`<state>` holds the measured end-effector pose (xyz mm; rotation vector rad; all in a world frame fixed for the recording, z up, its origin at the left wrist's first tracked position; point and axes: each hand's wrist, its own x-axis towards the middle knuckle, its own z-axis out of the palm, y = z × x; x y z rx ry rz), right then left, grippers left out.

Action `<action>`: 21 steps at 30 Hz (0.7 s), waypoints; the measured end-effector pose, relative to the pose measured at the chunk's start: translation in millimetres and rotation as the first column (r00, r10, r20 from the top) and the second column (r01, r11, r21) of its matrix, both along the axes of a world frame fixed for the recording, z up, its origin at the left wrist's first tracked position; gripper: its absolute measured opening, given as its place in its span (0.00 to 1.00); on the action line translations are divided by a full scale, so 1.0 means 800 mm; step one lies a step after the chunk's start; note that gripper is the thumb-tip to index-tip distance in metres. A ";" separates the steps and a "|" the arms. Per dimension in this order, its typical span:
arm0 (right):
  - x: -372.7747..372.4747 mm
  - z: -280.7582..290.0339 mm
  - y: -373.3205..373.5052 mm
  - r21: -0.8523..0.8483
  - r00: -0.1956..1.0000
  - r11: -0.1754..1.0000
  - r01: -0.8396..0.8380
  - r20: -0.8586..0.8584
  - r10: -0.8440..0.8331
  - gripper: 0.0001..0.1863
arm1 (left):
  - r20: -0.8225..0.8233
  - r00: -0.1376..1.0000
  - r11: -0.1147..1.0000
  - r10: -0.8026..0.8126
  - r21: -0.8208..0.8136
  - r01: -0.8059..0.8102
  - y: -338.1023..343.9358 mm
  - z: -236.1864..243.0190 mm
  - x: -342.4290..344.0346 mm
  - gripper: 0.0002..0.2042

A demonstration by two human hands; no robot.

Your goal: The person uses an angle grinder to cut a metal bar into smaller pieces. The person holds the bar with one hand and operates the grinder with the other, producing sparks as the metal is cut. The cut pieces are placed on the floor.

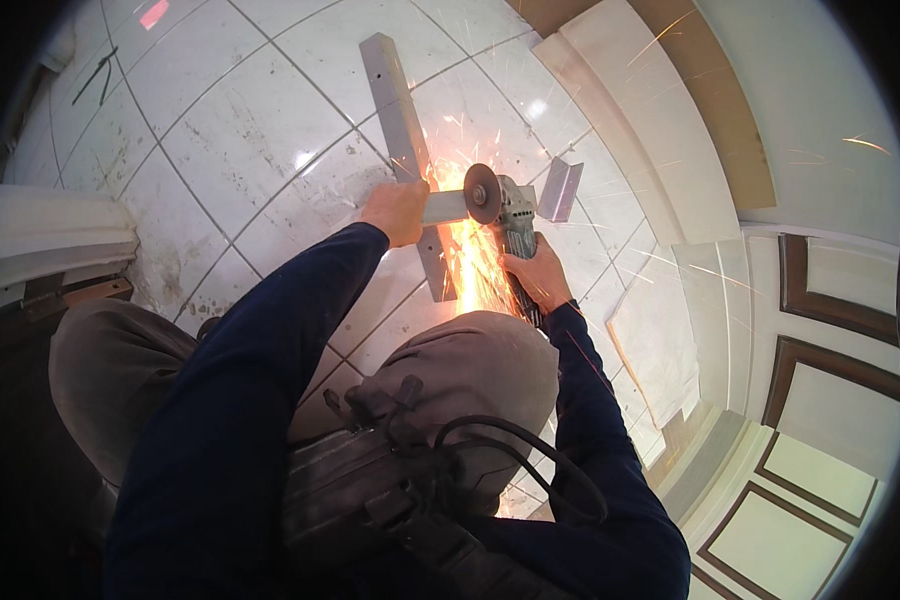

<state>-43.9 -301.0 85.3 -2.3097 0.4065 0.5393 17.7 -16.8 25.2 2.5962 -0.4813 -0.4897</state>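
Observation:
My left hand [395, 213] grips a short flat grey metal bar [442, 207], lying across a long grey beam [390, 100] with holes, which rests on the tiled floor. My right hand [539, 268] is closed round the body of an angle grinder [518, 225]. The grinder's disc [481, 192] is at the bar's right end, and bright orange sparks spray from there down toward my knee and out to the sides. A small angled metal offcut [560, 190] lies just right of the grinder.
White floor tiles [230, 120] surround the work. Pale boards [635, 110] and a brown board [730, 120] lie along the right, beside panelled pieces [835, 295] with dark trim. A white moulded piece [50, 230] is at the left. My bent knees [470, 365] are close below the sparks.

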 end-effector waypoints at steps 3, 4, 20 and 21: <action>0.003 0.017 0.013 0.012 0.999 1.000 -0.010 -0.049 0.011 0.35 | -0.011 1.000 1.000 0.012 0.016 -0.012 0.003 0.001 -0.002 0.20; 0.004 0.026 0.018 0.004 0.997 1.000 -0.014 -0.071 0.015 0.34 | -0.014 1.000 1.000 0.018 0.020 -0.018 0.003 0.001 -0.002 0.20; 0.011 0.022 0.021 0.046 0.999 0.999 0.029 -0.046 -0.027 0.38 | 0.019 1.000 1.000 0.000 -0.032 0.000 0.006 0.000 -0.002 0.19; 0.011 0.024 0.022 0.028 0.999 0.999 0.021 -0.041 -0.020 0.37 | 0.031 1.000 0.999 -0.003 -0.039 0.004 0.007 0.000 -0.003 0.19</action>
